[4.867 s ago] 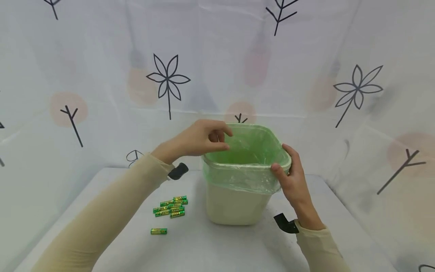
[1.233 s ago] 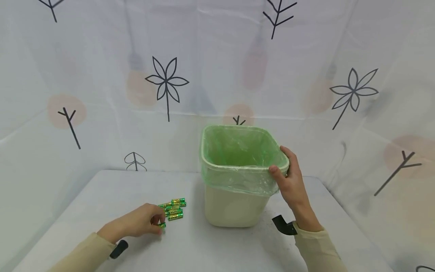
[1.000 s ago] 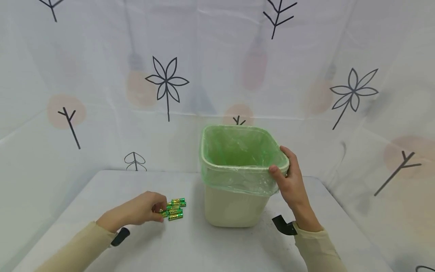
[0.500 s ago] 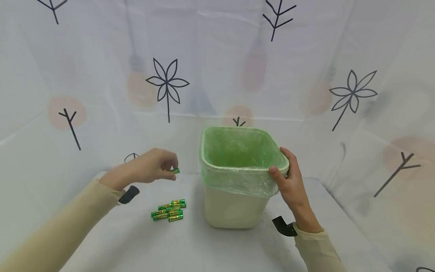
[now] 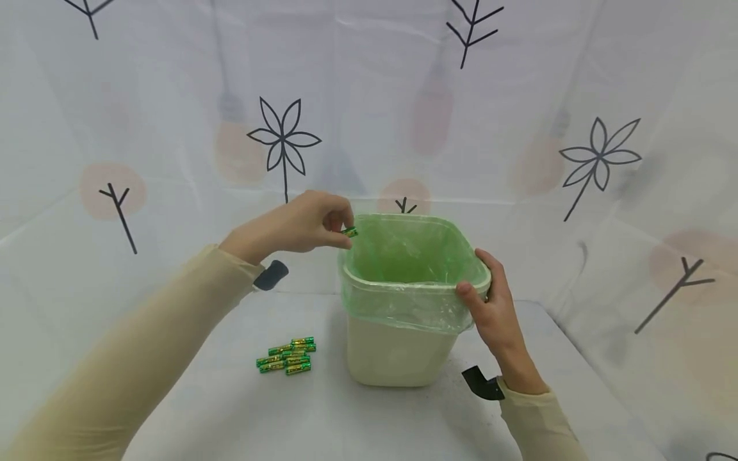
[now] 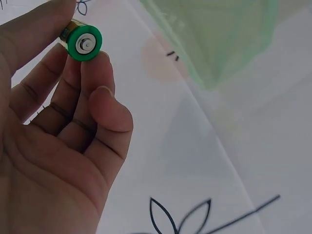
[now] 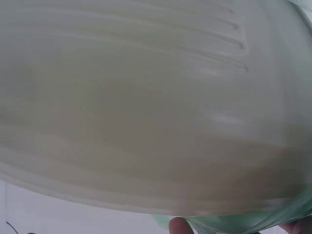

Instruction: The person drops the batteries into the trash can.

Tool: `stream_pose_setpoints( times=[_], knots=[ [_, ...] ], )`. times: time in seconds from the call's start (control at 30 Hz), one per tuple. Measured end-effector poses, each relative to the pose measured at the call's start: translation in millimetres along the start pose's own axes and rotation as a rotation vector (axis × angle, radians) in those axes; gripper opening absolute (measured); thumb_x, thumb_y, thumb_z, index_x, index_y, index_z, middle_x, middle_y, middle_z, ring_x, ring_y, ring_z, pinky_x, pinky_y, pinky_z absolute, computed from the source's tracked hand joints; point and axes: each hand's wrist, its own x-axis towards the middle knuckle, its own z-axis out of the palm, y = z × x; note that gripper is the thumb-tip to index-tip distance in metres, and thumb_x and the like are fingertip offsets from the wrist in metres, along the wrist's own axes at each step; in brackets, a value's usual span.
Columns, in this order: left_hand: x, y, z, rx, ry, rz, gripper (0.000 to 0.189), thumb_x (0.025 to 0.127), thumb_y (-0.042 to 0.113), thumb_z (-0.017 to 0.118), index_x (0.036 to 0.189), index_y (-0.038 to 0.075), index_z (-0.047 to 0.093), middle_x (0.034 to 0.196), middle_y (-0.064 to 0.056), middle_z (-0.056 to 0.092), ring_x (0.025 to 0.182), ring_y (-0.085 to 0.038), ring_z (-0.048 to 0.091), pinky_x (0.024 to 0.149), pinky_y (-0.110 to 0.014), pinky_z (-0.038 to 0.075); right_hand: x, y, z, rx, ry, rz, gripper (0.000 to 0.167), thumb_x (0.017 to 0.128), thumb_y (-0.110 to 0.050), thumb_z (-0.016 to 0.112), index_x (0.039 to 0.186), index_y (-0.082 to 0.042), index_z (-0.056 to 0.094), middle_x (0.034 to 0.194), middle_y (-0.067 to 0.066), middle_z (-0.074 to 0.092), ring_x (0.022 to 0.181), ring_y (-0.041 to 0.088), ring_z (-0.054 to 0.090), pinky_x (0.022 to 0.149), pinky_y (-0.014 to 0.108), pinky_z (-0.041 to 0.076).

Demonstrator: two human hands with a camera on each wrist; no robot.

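Observation:
My left hand (image 5: 300, 221) pinches a green and gold battery (image 5: 350, 232) between thumb and fingers, at the left rim of the bin. In the left wrist view the battery (image 6: 85, 43) points one metal end at the camera. A pale waste bin (image 5: 392, 355) stands on the table, lined with a translucent green bag (image 5: 403, 310) folded over its rim. My right hand (image 5: 497, 314) grips the bin's right rim, thumb at the front. The right wrist view is mostly filled by the bin's wall (image 7: 136, 107); only fingertips (image 7: 180, 225) show at its lower edge.
A pile of several green and gold batteries (image 5: 288, 356) lies on the white table (image 5: 277, 416), left of the bin. Behind stands a white printed cloth backdrop (image 5: 369, 115), also rising at both sides.
My left hand has left the bin, picked up the lone battery in front of the pile, and carried it up and right to the bin's rim. My right hand keeps its hold.

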Motion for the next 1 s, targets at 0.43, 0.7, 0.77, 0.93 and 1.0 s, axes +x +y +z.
stream_pose_setpoints(
  times=[0.43,0.7,0.77,0.93,1.0],
  knots=[
    [54.3,23.4,41.3,-0.034,-0.11,0.042,0.017,0.084,0.019,0.074,0.092,0.009,0.062,0.079,-0.003,0.056,0.075,-0.016,0.051,0.071,-0.028,0.044,0.5,-2,-2,0.014,-0.011,0.004,0.063,0.094,-0.026,0.06,0.148,-0.021,0.027,0.131,0.017,0.043,0.106,0.018,0.049,0.083,0.018,0.044],
    [63.0,23.5,64.0,0.028,-0.126,0.025,0.021,0.084,0.025,0.075,0.095,0.012,0.063,0.082,0.0,0.059,0.077,-0.013,0.054,0.072,-0.027,0.045,0.1,-1,-2,0.007,-0.007,-0.005,0.065,0.094,-0.026,0.062,0.148,-0.017,0.027,0.131,0.017,0.043,0.105,0.02,0.049,0.082,0.017,0.044],
    [63.8,23.5,68.7,0.023,-0.135,0.037,0.021,0.084,0.025,0.075,0.095,0.011,0.063,0.082,0.0,0.059,0.077,-0.013,0.055,0.072,-0.026,0.045,0.2,0,-2,0.005,-0.004,-0.004,0.065,0.094,-0.026,0.062,0.148,-0.018,0.028,0.131,0.016,0.044,0.106,0.02,0.05,0.082,0.017,0.044],
    [62.6,22.6,77.8,0.004,-0.162,0.051,0.019,0.084,0.023,0.075,0.092,0.011,0.062,0.081,0.0,0.059,0.075,-0.012,0.054,0.071,-0.024,0.045,0.3,0,-2,-0.006,-0.005,-0.003,0.064,0.094,-0.028,0.061,0.148,-0.02,0.028,0.132,0.016,0.044,0.105,0.019,0.05,0.082,0.018,0.044],
    [61.3,22.7,79.3,0.004,-0.165,0.045,0.018,0.084,0.024,0.075,0.092,0.013,0.062,0.081,0.001,0.059,0.074,-0.012,0.054,0.071,-0.024,0.045,0.1,0,-1,-0.006,-0.007,-0.005,0.065,0.094,-0.028,0.061,0.148,-0.019,0.027,0.131,0.016,0.044,0.105,0.019,0.05,0.082,0.018,0.044]
  ],
)
